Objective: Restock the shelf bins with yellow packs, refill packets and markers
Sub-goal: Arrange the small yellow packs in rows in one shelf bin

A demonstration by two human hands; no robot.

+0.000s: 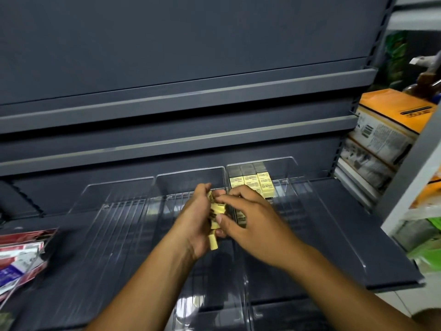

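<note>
Your L hand [195,223] is curled round a bunch of yellow packs [216,209]; R hand [253,223] thumb + index pinch the same bunch. Both over middle clear bin [191,174]. Stocked packs [250,181] sit in rows at back of right bin [286,161].

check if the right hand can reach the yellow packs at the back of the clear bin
Probably yes: the right hand is just in front of those yellow packs and the clear bin is open-topped, though it pinches a pack in the left hand.
</note>
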